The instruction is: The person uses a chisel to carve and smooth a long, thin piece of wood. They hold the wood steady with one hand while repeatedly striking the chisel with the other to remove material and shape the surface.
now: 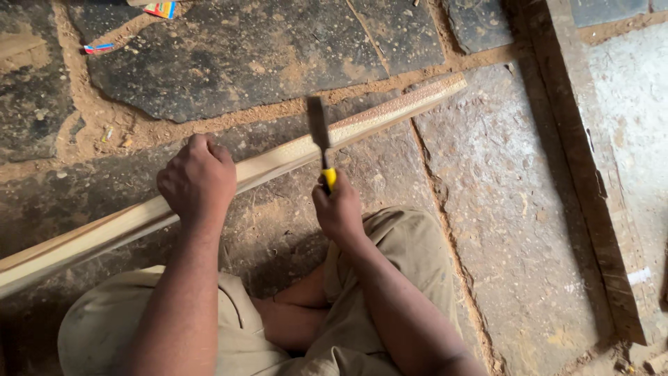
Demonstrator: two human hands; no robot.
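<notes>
A long pale wooden strip (390, 111) lies slantwise across the stone floor, from lower left to upper right. My left hand (198, 179) is closed over it near the middle, pressing it down. My right hand (339, 209) grips the yellow handle of a small handsaw (321, 132), whose dark blade stands across the strip just right of my left hand. The far end of the strip looks rough and speckled.
I sit cross-legged in khaki shorts (403, 244) on dark flagstones (236, 49) with sandy joints. A raised stone or wooden kerb (584, 174) runs along the right. Small coloured scraps (161, 8) lie at the top left.
</notes>
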